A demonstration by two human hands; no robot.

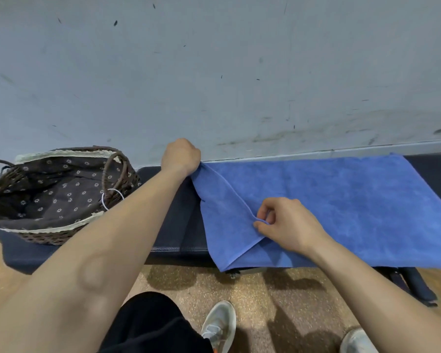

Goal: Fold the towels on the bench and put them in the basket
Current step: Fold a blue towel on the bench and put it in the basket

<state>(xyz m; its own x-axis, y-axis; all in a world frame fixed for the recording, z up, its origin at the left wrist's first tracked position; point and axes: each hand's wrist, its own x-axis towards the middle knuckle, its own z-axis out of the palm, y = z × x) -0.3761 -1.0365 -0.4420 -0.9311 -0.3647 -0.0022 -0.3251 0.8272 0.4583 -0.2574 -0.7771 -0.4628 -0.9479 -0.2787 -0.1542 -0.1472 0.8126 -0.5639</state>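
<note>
Dark padded bench (175, 225), lined wicker basket (36, 236) on its left end, blue towel (341, 200) across its right

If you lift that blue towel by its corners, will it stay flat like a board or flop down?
Probably flop: the blue towel creases where the left hand and right hand hold it, and its near edge droops over the bench. It likely feels light, since fingertips alone raise a corner. Its fuzzy surface probably won't slip.

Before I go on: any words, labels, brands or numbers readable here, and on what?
None readable.
The blue towel shows no tag or print.
The basket has a lining with only small flowers.
The white ring on its handle shows no writing.
The shoe shows no legible logo.
</note>
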